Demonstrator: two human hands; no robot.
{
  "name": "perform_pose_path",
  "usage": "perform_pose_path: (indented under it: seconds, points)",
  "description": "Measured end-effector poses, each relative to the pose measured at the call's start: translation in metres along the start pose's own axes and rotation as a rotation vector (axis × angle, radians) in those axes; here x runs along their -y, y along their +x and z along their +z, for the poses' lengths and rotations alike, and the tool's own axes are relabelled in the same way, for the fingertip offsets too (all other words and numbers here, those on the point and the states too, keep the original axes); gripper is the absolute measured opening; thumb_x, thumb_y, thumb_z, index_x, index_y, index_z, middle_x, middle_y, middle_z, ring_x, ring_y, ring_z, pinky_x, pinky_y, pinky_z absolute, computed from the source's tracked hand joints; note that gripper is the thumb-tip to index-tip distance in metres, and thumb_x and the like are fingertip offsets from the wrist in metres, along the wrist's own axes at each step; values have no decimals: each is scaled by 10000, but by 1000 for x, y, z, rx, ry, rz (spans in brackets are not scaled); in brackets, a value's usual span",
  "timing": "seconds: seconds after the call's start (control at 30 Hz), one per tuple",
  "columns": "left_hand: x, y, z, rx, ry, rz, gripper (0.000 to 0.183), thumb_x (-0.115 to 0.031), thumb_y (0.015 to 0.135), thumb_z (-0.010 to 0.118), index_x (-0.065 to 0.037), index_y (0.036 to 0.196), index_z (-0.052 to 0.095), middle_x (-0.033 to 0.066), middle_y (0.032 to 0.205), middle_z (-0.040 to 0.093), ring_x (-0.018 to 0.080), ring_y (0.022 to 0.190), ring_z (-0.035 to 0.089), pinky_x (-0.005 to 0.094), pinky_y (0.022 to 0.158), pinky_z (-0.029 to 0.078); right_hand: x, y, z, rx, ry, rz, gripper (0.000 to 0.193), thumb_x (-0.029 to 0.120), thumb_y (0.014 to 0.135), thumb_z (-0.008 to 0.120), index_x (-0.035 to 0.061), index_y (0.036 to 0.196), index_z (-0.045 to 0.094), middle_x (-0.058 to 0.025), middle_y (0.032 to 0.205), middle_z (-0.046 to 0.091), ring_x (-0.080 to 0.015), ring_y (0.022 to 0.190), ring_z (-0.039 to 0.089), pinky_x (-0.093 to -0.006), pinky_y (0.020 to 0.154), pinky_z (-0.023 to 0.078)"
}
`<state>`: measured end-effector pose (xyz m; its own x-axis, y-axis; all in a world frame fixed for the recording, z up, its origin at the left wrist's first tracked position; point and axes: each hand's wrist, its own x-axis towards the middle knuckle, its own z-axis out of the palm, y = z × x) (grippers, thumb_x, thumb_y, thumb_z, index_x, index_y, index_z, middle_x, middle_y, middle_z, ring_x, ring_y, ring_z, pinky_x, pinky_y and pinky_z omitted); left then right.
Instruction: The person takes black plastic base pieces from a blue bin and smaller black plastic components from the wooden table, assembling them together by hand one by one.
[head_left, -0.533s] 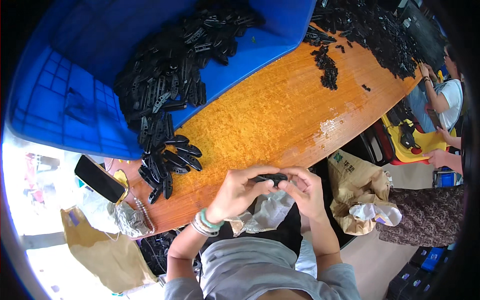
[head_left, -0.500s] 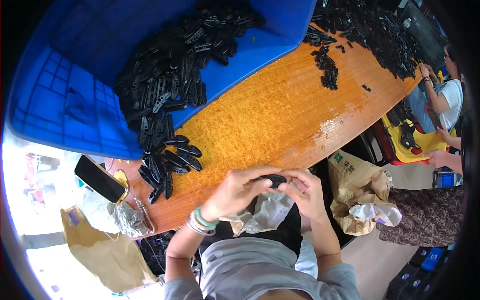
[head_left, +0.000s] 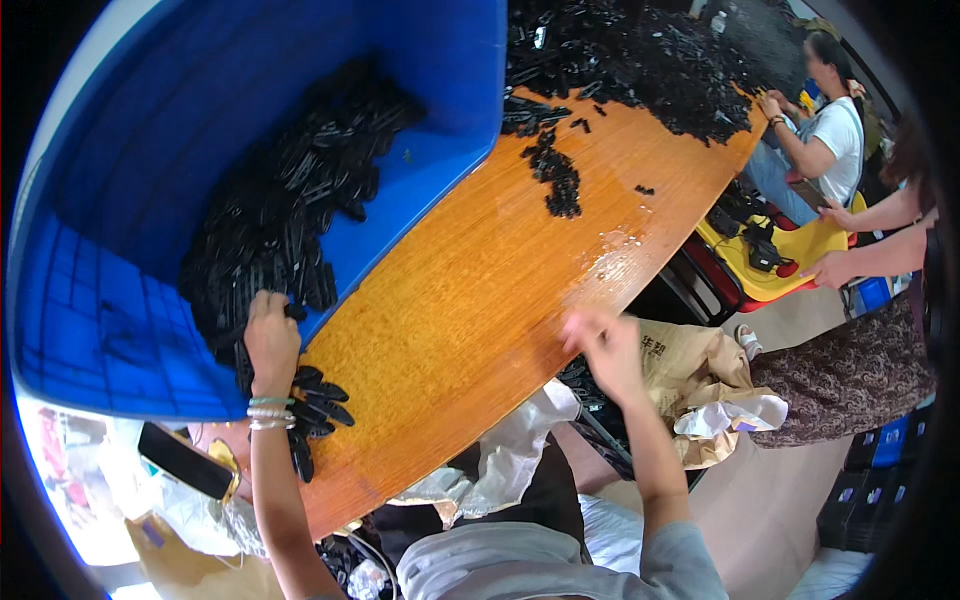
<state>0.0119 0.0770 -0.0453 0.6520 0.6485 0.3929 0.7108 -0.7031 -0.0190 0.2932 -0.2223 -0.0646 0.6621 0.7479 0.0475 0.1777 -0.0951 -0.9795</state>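
Note:
My left hand, with bracelets at its wrist, reaches to the near end of a heap of long, rounded black plastic parts spilling from a blue bin. Its fingers are bent down against the heap, and a dark piece shows beside the fingertips; the grip itself is partly hidden. Just below that hand a few loose black parts lie on the wooden table. My right hand hovers by the table's front edge, near a brown paper sack. Motion blurs its fingers, and I make out nothing in them.
Small black pieces cover the table's far end, with a small cluster nearer. A phone lies at the left. Two other people are at the right, around a yellow chair. Whitish sheeting hangs over my lap.
My hands, together around a black part before, have parted. The left has gone to the heap at the bin; the right has moved to the table's edge. The view has shifted right.

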Motion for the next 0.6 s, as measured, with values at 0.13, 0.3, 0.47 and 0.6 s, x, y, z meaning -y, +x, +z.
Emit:
perform_pose_path:
  seconds: [0.13, 0.3, 0.47, 0.6]
  points:
    - [-8, -5, -17, -180, -1005, -479, 195, 51, 833, 478, 67, 1028, 468, 132, 897, 569, 252, 726, 630, 272, 595, 496, -46, 109, -77, -560, -663, -379, 126, 14, 796, 521, 6, 869, 623, -146, 822, 617, -267, 808, 580, -360, 718, 447]
    - [-27, -19, -54, -273, -1678, -709, 236, 28, 852, 471, 52, 1079, 412, 164, 896, 578, 284, 770, 645, 293, 680, 545, -57, 176, -119, -748, -975, -325, 149, 24, 768, 560, 49, 880, 655, -135, 875, 615, -318, 883, 543, -418, 778, 421]
    - [-46, -40, -67, 40, -1697, -770, 252, 62, 787, 490, 82, 1034, 441, 245, 1004, 583, 294, 803, 638, 324, 729, 547, -45, 175, -117, -485, -996, -487, 218, 54, 769, 614, 69, 984, 640, -75, 791, 625, -221, 730, 566, -302, 600, 428]
    - [-101, -46, -61, 98, -1567, -629, 243, 118, 739, 515, 61, 972, 471, 243, 958, 594, 284, 822, 648, 284, 703, 549, 4, 110, -65, -127, 386, -13, 179, 95, 840, 606, -10, 985, 612, 4, 716, 560, -55, 580, 489, -194, 515, 392]
